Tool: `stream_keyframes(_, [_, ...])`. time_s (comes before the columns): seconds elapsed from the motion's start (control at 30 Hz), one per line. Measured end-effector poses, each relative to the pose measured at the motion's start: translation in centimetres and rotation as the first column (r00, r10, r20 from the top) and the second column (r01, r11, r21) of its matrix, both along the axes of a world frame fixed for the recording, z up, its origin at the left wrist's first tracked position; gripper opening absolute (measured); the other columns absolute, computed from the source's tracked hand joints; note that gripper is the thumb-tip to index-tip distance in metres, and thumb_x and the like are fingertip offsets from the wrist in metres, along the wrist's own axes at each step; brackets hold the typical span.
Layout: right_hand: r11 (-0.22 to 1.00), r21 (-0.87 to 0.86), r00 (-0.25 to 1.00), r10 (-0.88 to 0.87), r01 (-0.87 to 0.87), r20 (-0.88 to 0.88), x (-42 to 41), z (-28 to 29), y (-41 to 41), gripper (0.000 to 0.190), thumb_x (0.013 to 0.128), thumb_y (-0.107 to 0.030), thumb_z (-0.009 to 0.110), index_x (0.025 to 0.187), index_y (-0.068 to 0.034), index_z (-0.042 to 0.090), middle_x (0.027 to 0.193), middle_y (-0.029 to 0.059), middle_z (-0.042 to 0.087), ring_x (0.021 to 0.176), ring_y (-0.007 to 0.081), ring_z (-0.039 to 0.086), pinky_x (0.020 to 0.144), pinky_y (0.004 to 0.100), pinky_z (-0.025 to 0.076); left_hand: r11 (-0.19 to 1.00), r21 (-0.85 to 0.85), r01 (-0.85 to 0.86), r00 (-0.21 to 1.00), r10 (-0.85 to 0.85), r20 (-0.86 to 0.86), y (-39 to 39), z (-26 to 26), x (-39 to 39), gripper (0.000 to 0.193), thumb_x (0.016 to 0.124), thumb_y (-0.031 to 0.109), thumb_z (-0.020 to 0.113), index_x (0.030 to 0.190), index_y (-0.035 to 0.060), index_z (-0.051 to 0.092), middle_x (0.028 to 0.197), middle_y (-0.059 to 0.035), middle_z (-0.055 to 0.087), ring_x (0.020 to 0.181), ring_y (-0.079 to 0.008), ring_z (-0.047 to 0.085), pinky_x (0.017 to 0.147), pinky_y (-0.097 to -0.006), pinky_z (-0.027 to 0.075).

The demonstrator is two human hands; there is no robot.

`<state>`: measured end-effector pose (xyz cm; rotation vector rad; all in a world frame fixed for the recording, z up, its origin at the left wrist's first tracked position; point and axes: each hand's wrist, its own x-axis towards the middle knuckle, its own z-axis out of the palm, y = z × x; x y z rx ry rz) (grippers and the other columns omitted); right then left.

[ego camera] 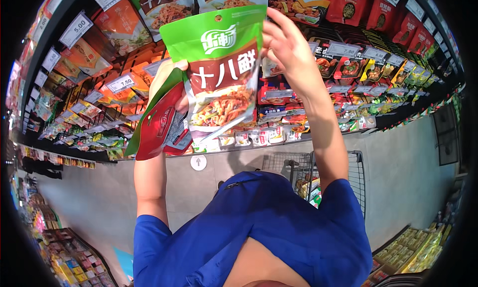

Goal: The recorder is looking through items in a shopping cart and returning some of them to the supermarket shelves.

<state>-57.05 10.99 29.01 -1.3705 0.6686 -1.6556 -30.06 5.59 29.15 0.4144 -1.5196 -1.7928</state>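
A seasoning pouch (227,74) with a green top, brown band and food picture is held up in front of the shelves. My left hand (161,76) grips its left edge, with the thumb at the front. The same hand also holds a red-and-green pouch (157,126), tilted and hanging below and left of the first. My right hand (287,44) is at the upper right edge of the green-topped pouch; its fingertips touch that edge and are partly hidden behind it. Similar green-and-brown pouches (164,11) hang just beyond.
Packets hang on hooks along the shelf, with price tags (76,29) at their fronts. Small white packs (257,137) line the bottom shelf. A wire shopping cart (356,175) holding goods stands by my right side. Boxed goods (403,246) are at lower right, and more displays (78,257) at lower left.
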Motion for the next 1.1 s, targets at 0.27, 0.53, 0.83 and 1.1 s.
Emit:
stream_keyframes(0.27, [0.995,-0.081,0.977,0.07,-0.055,0.199,1.5,4.2,-1.7,0.022,0.084,-0.003,0.074,0.104,0.001,0.066,0.096,0.01,0.073,0.081,0.0133,0.07,0.075,0.0295,0.058,0.978,-0.168,-0.126,0.951,0.168,0.261,-1.7,3.2,-1.4,0.043,0.098,0.045,0.052,0.083,0.0048,0.053,0.042,-0.0046,0.044,0.03,-0.0133,0.036,0.033,-0.0267,0.027])
stream_keyframes(0.53, [0.983,0.141,0.993,0.108,-0.115,0.055,-1.2,8.8,-5.7,0.025,0.086,-0.01,0.074,0.104,0.007,0.069,0.096,0.0126,0.072,0.081,0.0169,0.068,0.074,0.0276,0.054,0.973,-0.196,-0.125,0.955,0.172,0.242,-3.2,6.3,-3.3,0.047,0.091,0.053,0.063,0.087,0.0064,0.058,0.044,-0.0034,0.044,0.035,-0.0152,0.04,0.037,-0.03,0.031])
stream_keyframes(0.83, [0.998,-0.03,0.995,-0.047,0.05,0.084,-2.2,9.9,-11.4,0.024,0.085,-0.004,0.069,0.106,0.007,0.066,0.099,0.0143,0.071,0.087,0.0185,0.068,0.078,0.0279,0.054,0.975,-0.22,0.017,0.983,-0.057,-0.175,-3.8,7.6,-3.6,0.058,0.097,0.045,0.049,0.137,0.0025,0.048,0.078,-0.0049,0.05,0.063,-0.0112,0.043,0.058,-0.0233,0.034])
stream_keyframes(1.1, [0.988,-0.152,0.99,0.044,-0.024,0.132,-1.9,9.9,-13.5,0.023,0.088,-0.013,0.073,0.102,0.005,0.068,0.093,0.0112,0.072,0.082,0.0182,0.069,0.075,0.0291,0.055,0.961,-0.261,-0.095,0.995,0.08,-0.067,-7.3,6.0,-3.4,0.054,0.096,0.044,0.05,0.135,0.0055,0.052,0.077,-0.0032,0.048,0.065,-0.0114,0.042,0.06,-0.0241,0.033])
